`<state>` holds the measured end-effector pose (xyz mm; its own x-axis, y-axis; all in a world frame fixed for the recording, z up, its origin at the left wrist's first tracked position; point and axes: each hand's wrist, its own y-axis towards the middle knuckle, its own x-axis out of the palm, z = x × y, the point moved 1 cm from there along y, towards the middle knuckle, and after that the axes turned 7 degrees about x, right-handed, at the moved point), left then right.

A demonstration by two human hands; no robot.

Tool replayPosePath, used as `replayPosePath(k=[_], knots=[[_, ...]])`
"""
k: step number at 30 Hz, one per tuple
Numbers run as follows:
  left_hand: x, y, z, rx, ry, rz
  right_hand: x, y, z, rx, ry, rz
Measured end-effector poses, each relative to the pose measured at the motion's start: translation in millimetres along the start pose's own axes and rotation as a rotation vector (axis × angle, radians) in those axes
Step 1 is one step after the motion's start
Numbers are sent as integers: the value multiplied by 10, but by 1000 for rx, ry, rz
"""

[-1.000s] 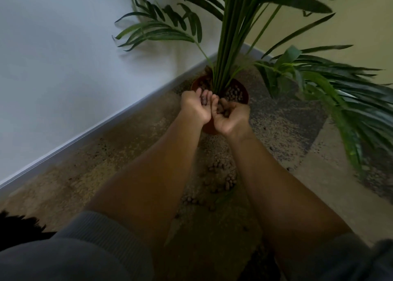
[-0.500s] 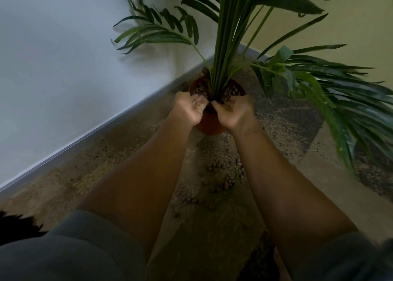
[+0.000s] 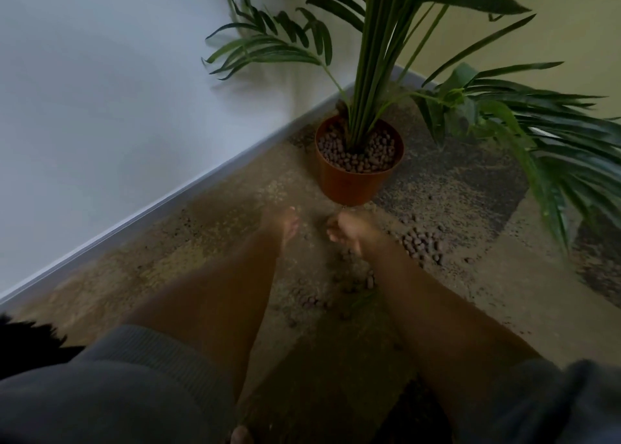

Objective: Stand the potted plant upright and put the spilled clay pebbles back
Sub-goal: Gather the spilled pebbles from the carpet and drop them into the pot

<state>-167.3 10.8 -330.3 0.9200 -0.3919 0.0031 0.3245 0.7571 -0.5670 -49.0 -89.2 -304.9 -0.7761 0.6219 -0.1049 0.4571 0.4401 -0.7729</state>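
Observation:
The orange pot (image 3: pixel 353 183) stands upright in the room's corner, its palm stems (image 3: pixel 373 73) rising out of a layer of brown clay pebbles (image 3: pixel 356 156). Spilled clay pebbles (image 3: pixel 420 240) lie on the floor in front and to the right of the pot. My left hand (image 3: pixel 282 223) and my right hand (image 3: pixel 346 230) hover low over the floor just in front of the pot, both blurred. Neither holds anything that I can see. The right hand's fingers look loosely curled, close to the scattered pebbles.
A white wall with a pale skirting board (image 3: pixel 161 208) runs along the left. Long green fronds (image 3: pixel 554 134) droop over the floor on the right. More loose pebbles (image 3: pixel 312 300) lie between my forearms on the mottled brown floor (image 3: pixel 470 309).
Both hands were cupped with pebbles over the pot's rim; they have dropped away from it and come down towards the floor, now without pebbles.

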Motion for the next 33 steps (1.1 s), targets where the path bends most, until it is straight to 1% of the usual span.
replayPosePath(k=[2,5,6,7,9,10,12,14,16,18,21,24,26,28,30,33], knots=[[-98,34,-120,21,272,-18,21,21,131,-41,-284,73],[-179,-7,-210,87,719,-82,74,19,286,-163,-733,91],[-201,-42,-238,131,866,-92,104,27,331,-209,-830,90],[-225,-71,-285,187,958,-131,137,40,366,-247,-895,98],[-280,-119,-408,263,985,-302,207,94,395,-324,-998,151],[-322,-164,-456,247,994,-382,246,139,395,-369,-1049,170],[-392,-231,-516,213,1091,-513,327,227,388,-451,-1146,151],[-451,-244,-571,236,1215,-617,414,295,371,-512,-1222,104],[-526,-274,-624,225,1261,-667,505,354,371,-565,-1271,84],[-601,-332,-669,211,1267,-683,587,387,401,-590,-1278,91],[-668,-435,-722,283,1350,-684,619,393,454,-594,-1263,80],[-678,-516,-762,330,1403,-656,549,344,519,-555,-1246,-54],[-657,-549,-782,371,1421,-635,472,272,536,-519,-1277,-154],[-627,-574,-796,410,1423,-617,399,184,541,-437,-1301,-230],[-591,-600,-806,428,1408,-607,334,98,566,-353,-1321,-280],[-524,-626,-824,445,1408,-603,268,6,644,-288,-1360,-333]])
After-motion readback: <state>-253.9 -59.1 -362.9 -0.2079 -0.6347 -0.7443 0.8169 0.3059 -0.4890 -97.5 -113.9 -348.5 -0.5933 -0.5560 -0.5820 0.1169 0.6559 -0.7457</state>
